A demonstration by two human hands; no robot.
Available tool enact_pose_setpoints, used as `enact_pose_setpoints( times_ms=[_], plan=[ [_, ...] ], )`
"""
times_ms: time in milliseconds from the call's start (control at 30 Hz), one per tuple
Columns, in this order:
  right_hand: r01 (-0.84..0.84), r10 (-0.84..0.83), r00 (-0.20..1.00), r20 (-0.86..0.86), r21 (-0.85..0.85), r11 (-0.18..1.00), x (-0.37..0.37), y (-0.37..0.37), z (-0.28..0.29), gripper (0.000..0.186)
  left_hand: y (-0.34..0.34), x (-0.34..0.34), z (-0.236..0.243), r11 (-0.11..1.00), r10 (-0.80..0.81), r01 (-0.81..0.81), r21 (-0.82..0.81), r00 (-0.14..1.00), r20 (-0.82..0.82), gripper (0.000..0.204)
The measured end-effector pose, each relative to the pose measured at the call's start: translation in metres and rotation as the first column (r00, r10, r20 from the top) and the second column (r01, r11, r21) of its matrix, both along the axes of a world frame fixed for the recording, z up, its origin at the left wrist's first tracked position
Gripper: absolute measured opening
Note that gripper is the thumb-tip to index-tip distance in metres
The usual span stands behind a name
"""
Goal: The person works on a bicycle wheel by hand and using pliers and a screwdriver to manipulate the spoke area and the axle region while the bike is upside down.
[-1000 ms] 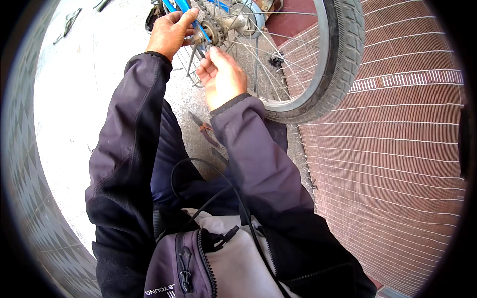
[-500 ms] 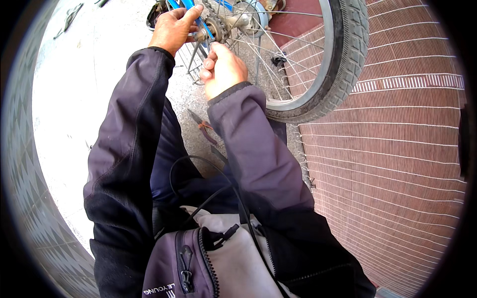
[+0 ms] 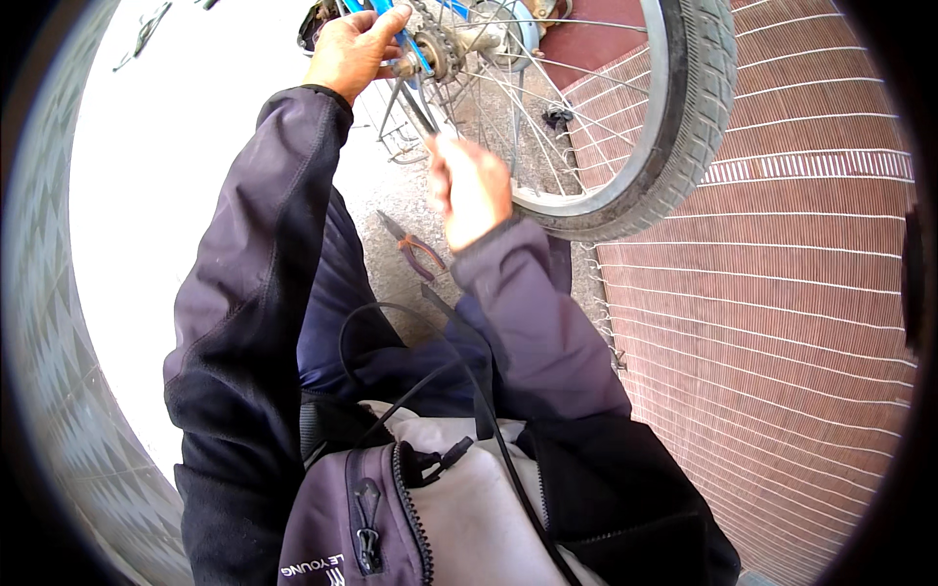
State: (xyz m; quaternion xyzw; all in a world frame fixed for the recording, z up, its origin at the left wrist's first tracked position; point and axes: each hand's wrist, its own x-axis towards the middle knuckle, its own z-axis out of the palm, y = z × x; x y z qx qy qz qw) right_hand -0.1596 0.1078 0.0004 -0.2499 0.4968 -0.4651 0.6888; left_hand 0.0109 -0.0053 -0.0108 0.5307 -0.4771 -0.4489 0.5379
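My left hand is wrapped round the blue frame tube of a bicycle, beside the rear axle, thumb on top. Slightly blurred, my right hand is closed below the hub, its fingertips at the lower end of a thin dark rod that runs up toward the axle. Close by are the toothed sprocket and the spoked wheel with its knobby tyre. Pliers with dark, orange-edged handles lie on the ground below my right hand, jaws open toward the wheel.
A brown slatted mat with white stitching lines covers the right side. A black cable loops over my lap. At the far left, a dark slender object lies on the pale floor. A dark red panel is behind the wheel.
My right hand has moved down and to the right, away from the axle. My left hand keeps its hold on the frame tube. More of the pliers shows now.
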Motion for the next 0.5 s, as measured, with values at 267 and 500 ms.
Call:
enact_pose_setpoints(
  times_ms=[267,500],
  plan=[
    [-0.616,0.551,-0.031,-0.834,0.45,0.646,-0.022,0.014,-0.164,0.018,-0.005,-0.001,-0.002,0.999,-0.004,0.006,-0.044,0.999,0.047,0.072],
    [-0.567,0.567,-0.107,-0.817,0.519,0.64,-0.02,0.023,-0.197,0.038,0.0,-0.006,0.005,1.0,-0.015,0.016,-0.027,1.0,0.026,0.064]
  ],
)
